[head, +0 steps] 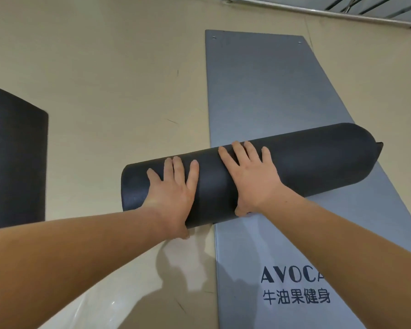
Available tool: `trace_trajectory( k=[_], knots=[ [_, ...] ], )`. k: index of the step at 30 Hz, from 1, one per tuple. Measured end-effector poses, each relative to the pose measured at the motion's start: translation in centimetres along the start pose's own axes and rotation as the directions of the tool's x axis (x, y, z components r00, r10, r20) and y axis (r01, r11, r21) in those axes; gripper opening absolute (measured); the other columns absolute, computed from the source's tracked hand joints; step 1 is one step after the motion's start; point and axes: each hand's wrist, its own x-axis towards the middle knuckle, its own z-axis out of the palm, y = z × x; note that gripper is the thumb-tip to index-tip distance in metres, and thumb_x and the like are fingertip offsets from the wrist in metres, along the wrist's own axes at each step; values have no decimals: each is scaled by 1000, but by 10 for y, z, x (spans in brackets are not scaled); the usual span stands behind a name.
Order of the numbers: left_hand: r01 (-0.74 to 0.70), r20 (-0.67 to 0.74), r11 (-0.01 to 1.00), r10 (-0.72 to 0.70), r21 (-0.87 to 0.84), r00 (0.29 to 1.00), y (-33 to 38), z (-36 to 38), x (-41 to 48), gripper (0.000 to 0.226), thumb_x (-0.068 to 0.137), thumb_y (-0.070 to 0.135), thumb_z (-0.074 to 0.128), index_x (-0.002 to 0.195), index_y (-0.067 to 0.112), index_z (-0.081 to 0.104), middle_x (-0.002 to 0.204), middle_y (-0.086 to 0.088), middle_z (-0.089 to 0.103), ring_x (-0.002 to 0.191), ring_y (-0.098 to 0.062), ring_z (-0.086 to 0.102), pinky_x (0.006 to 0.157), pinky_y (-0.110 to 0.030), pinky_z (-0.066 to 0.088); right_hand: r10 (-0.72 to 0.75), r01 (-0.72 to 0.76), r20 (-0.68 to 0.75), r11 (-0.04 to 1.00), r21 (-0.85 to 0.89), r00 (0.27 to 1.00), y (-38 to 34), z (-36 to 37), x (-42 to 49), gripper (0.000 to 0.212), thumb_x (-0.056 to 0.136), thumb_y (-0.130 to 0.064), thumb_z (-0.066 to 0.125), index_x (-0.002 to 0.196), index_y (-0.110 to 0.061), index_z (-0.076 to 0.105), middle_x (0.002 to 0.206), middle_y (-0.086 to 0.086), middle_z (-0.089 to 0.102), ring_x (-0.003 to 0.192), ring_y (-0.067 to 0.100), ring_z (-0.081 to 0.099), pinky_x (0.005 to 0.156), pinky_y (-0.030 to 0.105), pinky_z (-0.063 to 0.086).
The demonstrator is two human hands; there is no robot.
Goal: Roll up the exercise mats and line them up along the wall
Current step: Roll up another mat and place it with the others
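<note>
Lays left hand open, fingers spread, on the rolled dark mat. Presses right hand flat beside it.

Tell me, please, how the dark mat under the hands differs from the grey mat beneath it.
The dark mat is rolled into a tube; the grey mat lies flat. The dark mat is plain, while the grey mat carries printed lettering. The left hand and right hand press on the dark mat, which lies crosswise over the grey mat. Both are exercise mats.
</note>
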Motion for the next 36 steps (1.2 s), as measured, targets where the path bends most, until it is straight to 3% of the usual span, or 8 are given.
trace_trajectory(
  k=[5,17,22,26,28,30,31,36],
  knots=[
    [-63,-45,992,59,-112,997,-22,-7,25,150,53,79,77,161,18,-7,151,-18,33,138,-37,38,108,-58,41,-16,13,-59,998,-63,998,-10,17,-5,150,72,-61,87,159,-23,-30,171,23,-11,160,45,-8,125,66,11],
    [-136,91,937,173,-321,981,-23,-41,15,105,51,74,77,136,27,37,102,6,59,87,-19,62,82,-39,57,-155,154,-22,987,-39,988,28,-2,0,137,56,-59,90,158,-37,2,156,8,33,146,28,34,117,52,31],
    [-70,226,792,257,-606,940,4,-40,1,95,47,76,83,123,32,47,104,12,63,90,-14,65,83,-39,60,-131,96,155,972,212,979,63,3,-35,125,73,-28,84,163,-48,-1,171,1,1,161,28,-6,130,56,1],
    [121,330,563,287,-818,899,-39,-35,20,96,44,59,98,129,39,57,116,16,71,102,-13,72,94,-39,60,236,-160,-26,731,664,971,72,34,-61,92,81,-46,62,162,-52,19,174,-1,-6,161,26,-9,128,59,14],
    [195,357,442,320,-876,877,-55,-33,26,90,46,51,100,128,37,64,113,13,77,103,-15,76,99,-41,58,427,-218,27,405,888,904,63,44,-66,81,90,-53,64,161,-55,23,173,-3,-3,160,27,7,126,46,23],
    [235,374,348,415,-907,830,-51,-26,25,79,57,48,95,128,30,68,115,8,79,107,-18,76,104,-46,56,431,-250,212,34,968,877,46,45,-64,88,89,-60,71,157,-67,14,172,-9,4,154,23,28,124,42,29],
    [241,384,335,472,-911,794,-42,-18,21,76,61,49,93,130,28,69,119,6,78,111,-19,75,106,-49,55,405,-257,252,-43,965,879,39,48,-62,93,84,-68,72,151,-75,9,171,-12,5,150,22,34,123,47,33],
    [276,445,371,521,-887,728,-15,22,4,92,52,67,91,135,38,64,126,13,74,115,-10,72,101,-44,60,391,-256,194,111,960,900,21,52,-55,101,74,-82,74,148,-80,5,173,-12,-13,157,21,26,124,38,30]
  ],
)
